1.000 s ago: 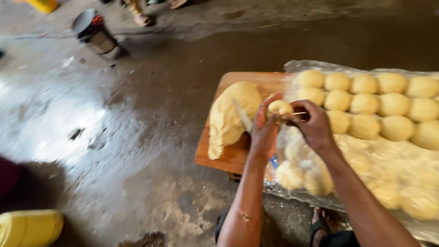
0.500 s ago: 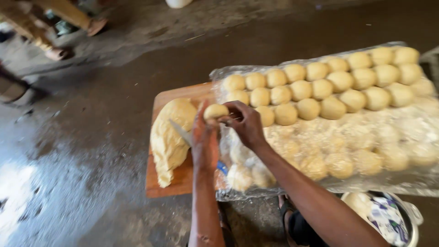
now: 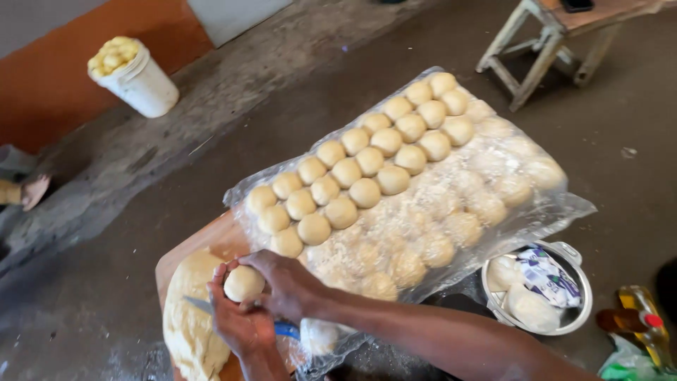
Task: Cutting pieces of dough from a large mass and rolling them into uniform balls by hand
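Concrete floor, white bucket (image 3: 141, 83) of dough pieces, metal pot (image 3: 575, 314) holding bags, both hands' fingers (image 3: 264, 262) grasping dough ball (image 3: 244, 283)

The plastic sheet (image 3: 550, 212) is the landmark. Its far half is filled by rows of dough balls (image 3: 367, 166) standing close together, with no gap for a hand; its near half is covered with film. At its near-left corner, both hands, the dough lump (image 3: 187, 317) and a knife (image 3: 282, 328) crowd the wooden board (image 3: 211, 243). A metal pot (image 3: 575, 310) blocks its near-right corner. Beyond its far edge lies bare floor.
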